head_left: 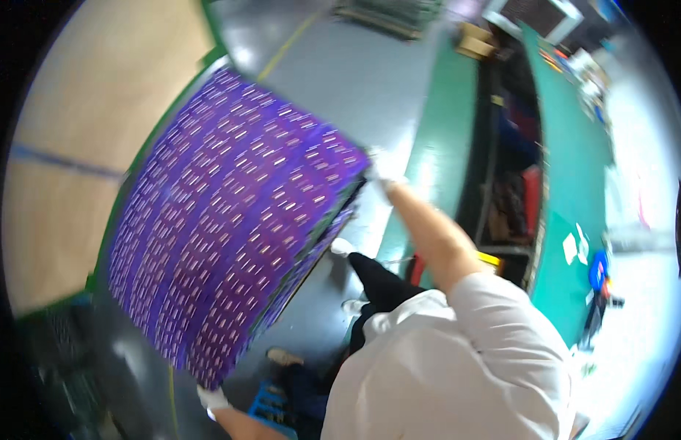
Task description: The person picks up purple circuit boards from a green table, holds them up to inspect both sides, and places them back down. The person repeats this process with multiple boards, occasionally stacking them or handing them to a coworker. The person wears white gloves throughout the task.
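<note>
A large purple panel (230, 213), covered in rows of small pale dashes, takes up the left and middle of the view. Dark layers show along its near right edge, as of more sheets beneath. My right hand (384, 173), in a white glove, grips the panel's far right corner with the arm stretched out. At the near corner my left hand (213, 399), also gloved in white, holds the panel's edge. Both hands are closed there, their fingers partly hidden by the panel and smeared by motion.
A tan board (76, 154) in a green frame lies along the left. The green-topped bench (568, 176) runs along the right, with a cardboard box (475, 40) beyond. A blue crate (271, 405) and another person's shoe (285, 357) are near the bottom.
</note>
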Tool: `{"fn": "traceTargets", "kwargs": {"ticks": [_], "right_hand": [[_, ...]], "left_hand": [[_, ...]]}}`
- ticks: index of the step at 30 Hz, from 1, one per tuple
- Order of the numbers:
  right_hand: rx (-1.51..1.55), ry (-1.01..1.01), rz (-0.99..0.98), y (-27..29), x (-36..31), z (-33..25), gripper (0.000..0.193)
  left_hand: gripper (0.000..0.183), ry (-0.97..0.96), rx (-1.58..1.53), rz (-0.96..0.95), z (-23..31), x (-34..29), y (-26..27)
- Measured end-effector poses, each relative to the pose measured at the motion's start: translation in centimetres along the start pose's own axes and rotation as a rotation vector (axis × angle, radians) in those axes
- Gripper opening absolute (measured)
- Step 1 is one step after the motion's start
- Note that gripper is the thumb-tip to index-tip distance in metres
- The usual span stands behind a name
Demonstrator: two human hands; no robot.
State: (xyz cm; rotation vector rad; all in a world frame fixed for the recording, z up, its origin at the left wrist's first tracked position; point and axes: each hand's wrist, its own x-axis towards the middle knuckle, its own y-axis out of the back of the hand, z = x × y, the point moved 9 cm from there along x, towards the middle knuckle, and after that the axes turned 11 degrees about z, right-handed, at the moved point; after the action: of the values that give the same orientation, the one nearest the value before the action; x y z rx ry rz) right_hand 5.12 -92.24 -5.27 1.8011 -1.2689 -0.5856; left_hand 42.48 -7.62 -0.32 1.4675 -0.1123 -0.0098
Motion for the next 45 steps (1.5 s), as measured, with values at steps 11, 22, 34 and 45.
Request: {"fn": "traceTargets", "kwargs": {"ticks": [11, 22, 34, 45], "right_hand": [[0.838, -0.647, 0.347, -0.7, -0.7, 2.1, 0.036], [1.036, -0.594, 0.269, -1.2, 4.3, -1.5, 0.049], [0.032, 0.618, -0.158, -4.1, 1.3, 7.0, 0.045], [-1.049, 0.222, -1.517, -2.3, -42.2, 47.5, 0.051]], "left_hand": [[0.053, -0.608, 1.427, -0.733, -8.1, -3.2, -8.4], [0.063, -0.378, 1.659, -0.882, -3.6, -9.1, -5.6], [0.043, 0.39, 0.712, -0.086, -4.8, -11.0, -1.0], [0.052, 0.082, 0.518, -0.088, -0.1, -12.2, -2.3]]}}
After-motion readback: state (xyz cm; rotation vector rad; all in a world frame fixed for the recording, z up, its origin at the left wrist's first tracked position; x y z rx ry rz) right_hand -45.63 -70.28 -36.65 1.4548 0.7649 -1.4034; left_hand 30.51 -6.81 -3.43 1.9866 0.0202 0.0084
